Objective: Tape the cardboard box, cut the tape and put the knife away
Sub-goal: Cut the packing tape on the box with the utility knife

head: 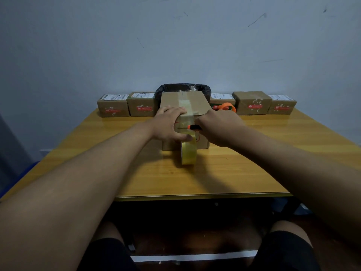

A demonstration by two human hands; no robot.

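A brown cardboard box [195,102] stands in the middle of the wooden table [244,173], with clear tape running over its top and down its near face. The tape roll [188,153] hangs from that strip and rests upright on the table in front of the box. My left hand [169,123] presses on the box's near top edge and front face, left of the tape. My right hand [218,127] grips an orange and black knife [193,127], whose tip lies against the tape strip on the front face.
Several small taped cardboard parcels [113,106] line the far edge of the table against the wall. A bin with a black bag [203,89] sits behind the box. An orange tape dispenser [226,106] lies at the back right.
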